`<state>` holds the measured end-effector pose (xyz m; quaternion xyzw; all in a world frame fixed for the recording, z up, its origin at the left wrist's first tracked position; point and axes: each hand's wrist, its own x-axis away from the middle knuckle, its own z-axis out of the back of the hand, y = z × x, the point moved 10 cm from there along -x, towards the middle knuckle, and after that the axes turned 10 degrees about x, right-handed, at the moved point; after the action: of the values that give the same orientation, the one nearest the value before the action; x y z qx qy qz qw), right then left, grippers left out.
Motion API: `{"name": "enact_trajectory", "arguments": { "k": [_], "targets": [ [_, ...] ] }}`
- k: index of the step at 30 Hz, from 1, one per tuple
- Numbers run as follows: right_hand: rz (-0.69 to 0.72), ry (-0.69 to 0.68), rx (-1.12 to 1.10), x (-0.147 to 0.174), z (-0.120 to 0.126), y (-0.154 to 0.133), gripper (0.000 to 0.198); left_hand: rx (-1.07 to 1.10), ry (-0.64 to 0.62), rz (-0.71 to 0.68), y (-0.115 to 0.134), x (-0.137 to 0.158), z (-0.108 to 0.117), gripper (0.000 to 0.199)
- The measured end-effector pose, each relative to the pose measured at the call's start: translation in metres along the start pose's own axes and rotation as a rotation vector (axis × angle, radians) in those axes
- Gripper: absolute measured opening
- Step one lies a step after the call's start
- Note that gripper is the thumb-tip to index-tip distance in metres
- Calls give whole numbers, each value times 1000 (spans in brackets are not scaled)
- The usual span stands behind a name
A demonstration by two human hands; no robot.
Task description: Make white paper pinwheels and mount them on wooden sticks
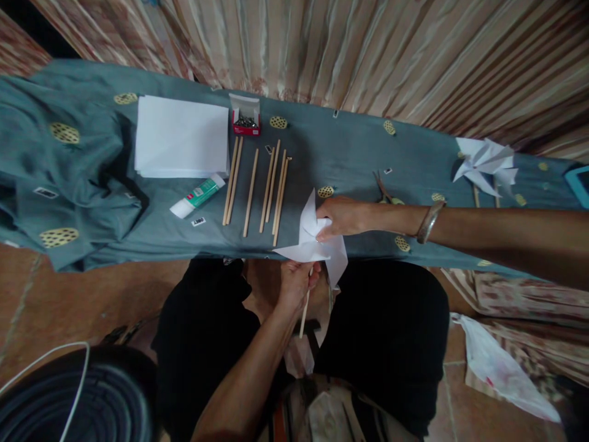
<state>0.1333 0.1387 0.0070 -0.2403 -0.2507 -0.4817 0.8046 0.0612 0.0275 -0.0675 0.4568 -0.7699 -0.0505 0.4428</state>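
A white paper pinwheel (310,250) is held at the table's front edge, above my lap. My left hand (295,282) is closed round a thin wooden stick (304,313) just under the paper, and the stick's lower end slants down toward me. From the right, my right hand (340,218) reaches over the pinwheel, its fingers bent and closed on the paper near the centre. Whatever lies under those fingertips is hidden. Several loose wooden sticks (251,193) lie side by side to the left of the pinwheel.
On the cloth-covered table (350,153) are a paper stack (181,135), an open red-and-white box (246,116) of small metal pieces, a glue stick (197,196) and scissors (384,189). Finished-looking pinwheels (488,162) lie right, near a blue-edged device (578,184). A black round stool (78,399) stands lower left.
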Motion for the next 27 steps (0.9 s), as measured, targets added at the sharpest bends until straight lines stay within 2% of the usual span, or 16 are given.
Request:
{"name": "enact_trajectory", "arguments": {
  "k": [16, 27],
  "targets": [
    [-2, 107, -169, 2, -2, 4, 5, 2, 41, 12, -4, -3, 5, 23],
    [-16, 51, -90, 2, -1, 3, 13, -11, 8, -10, -3, -4, 2, 20]
  ]
}}
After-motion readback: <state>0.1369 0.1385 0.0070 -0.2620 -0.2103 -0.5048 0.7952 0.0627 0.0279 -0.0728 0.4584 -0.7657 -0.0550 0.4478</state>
